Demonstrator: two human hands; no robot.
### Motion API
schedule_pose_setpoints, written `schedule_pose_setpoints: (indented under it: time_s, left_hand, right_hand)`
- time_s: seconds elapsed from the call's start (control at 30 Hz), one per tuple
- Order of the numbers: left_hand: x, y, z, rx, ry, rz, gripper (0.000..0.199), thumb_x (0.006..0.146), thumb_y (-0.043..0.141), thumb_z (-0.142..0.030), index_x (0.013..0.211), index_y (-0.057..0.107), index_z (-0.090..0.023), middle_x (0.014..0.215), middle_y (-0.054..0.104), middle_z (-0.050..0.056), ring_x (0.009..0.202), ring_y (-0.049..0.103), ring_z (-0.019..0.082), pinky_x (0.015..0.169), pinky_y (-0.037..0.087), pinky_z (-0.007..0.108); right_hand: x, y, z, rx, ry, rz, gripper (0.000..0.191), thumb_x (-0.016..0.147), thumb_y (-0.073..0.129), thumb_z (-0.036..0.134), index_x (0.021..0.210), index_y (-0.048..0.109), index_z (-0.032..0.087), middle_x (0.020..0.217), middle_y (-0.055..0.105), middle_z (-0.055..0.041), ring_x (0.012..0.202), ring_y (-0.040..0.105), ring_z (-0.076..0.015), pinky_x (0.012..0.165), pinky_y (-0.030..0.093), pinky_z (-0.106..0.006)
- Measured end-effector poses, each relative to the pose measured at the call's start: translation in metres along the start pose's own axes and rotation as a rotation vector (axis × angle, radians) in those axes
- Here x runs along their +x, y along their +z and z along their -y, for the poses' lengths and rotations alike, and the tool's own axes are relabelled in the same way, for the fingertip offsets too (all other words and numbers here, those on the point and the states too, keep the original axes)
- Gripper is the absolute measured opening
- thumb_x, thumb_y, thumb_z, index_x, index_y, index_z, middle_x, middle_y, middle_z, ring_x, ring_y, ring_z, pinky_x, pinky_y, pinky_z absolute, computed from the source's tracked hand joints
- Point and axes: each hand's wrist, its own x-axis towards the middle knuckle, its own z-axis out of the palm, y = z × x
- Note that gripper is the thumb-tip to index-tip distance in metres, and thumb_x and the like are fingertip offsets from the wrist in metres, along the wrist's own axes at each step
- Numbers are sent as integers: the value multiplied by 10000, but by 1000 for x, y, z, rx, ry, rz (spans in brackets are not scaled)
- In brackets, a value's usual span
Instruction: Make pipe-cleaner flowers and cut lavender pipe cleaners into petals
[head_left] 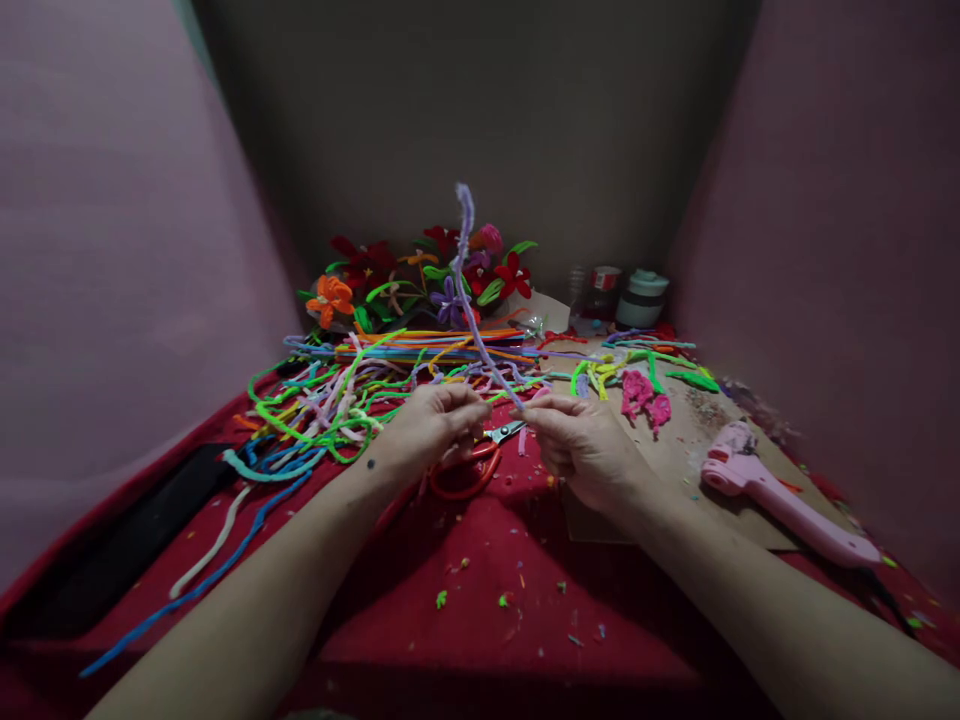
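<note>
A lavender pipe cleaner [480,335] rises upright from my right hand [589,445], whose thumb and forefinger pinch its lower end. Its top bends slightly. Close to that end, my left hand [442,425] has its fingers curled together; whether anything is between them is hidden. Red-handled scissors [466,488] show just below my left hand, their blades pointing right between both hands. I cannot tell whether the left fingers touch them.
Loose pipe cleaners [322,400] of many colours are heaped at left and centre. Behind stand fuzzy flowers [330,300]. At right, a pink glue gun [787,505] and pink fuzzy pieces [637,393] lie on cardboard [675,470]. A lidded cup [643,298] stands at the back. Scraps dot the red cloth [525,610].
</note>
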Motion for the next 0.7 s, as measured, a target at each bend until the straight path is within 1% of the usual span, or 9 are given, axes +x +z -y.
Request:
schedule_pose_setpoints:
  time_s: [0.07, 0.13, 0.17, 0.23, 0.3, 0.4, 0.5, 0.57, 0.7]
  left_hand:
    - [1, -2, 4, 357, 77, 41, 126, 700, 558, -297, 687, 572, -173, 597, 543, 5, 531, 502, 123, 487, 361, 216]
    - [3, -3, 9, 731, 163, 56, 93, 692, 546, -263, 728, 583, -185, 705, 585, 37, 662, 531, 166, 571, 378, 248]
    - [3, -3, 12, 877, 192, 61, 87, 695, 532, -250, 735, 578, -188, 743, 591, 52, 701, 532, 182, 596, 376, 262]
    - [3, -2, 16, 1056, 205, 78, 92, 718, 483, -231, 739, 562, -190, 750, 588, 71, 709, 531, 199, 601, 364, 279]
    - [2, 0, 17, 1116, 184, 107, 123, 745, 440, -248, 745, 550, -193, 717, 581, 80, 669, 534, 207, 570, 348, 286]
    - [0, 0, 15, 1107, 134, 114, 160, 741, 464, -328, 794, 534, -194, 722, 593, 92, 634, 547, 220, 529, 328, 288]
    - [-2, -1, 12, 1090, 92, 75, 200, 707, 505, -338, 848, 507, -196, 762, 612, 98, 638, 562, 230, 520, 325, 285]
    - [-1, -3, 12, 1090, 72, 47, 194, 712, 500, -326, 858, 494, -199, 750, 615, 88, 649, 569, 230, 532, 334, 281]
    - [1, -4, 17, 1022, 111, 19, 169, 779, 430, -324, 865, 501, -196, 760, 628, 99, 660, 580, 233, 580, 368, 300]
  right_hand:
    - [3, -4, -1, 15, -21, -1, 133, 657, 642, 261, 646, 545, 169, 411, 286, 104, 348, 178, -27, 355, 106, -209]
    - [6, -10, -3, 39, -16, 17, 107, 674, 620, 252, 685, 550, 173, 419, 252, 109, 360, 154, -30, 359, 96, -204]
    - [8, -12, -5, 51, -10, 24, 90, 681, 608, 241, 703, 551, 175, 424, 238, 110, 366, 142, -32, 361, 89, -203]
    - [10, -16, -6, 59, -7, 27, 65, 691, 588, 223, 714, 545, 179, 434, 232, 108, 375, 133, -36, 364, 82, -201]
    - [11, -17, -6, 51, -21, 16, 70, 692, 584, 222, 690, 529, 180, 435, 239, 105, 376, 139, -36, 364, 88, -199]
    - [11, -17, -2, 20, -63, -29, 84, 680, 589, 225, 665, 523, 175, 422, 252, 105, 366, 156, -33, 360, 99, -196]
    - [11, -17, 3, 6, -102, -103, 83, 655, 598, 206, 645, 526, 166, 414, 254, 106, 361, 169, -28, 360, 97, -194]
    - [11, -17, 6, 9, -120, -141, 101, 643, 605, 201, 619, 514, 164, 412, 252, 107, 361, 170, -25, 361, 98, -194]
    - [13, -19, 10, -12, -144, -204, 103, 631, 602, 208, 598, 516, 163, 395, 266, 104, 352, 176, -25, 359, 101, -197]
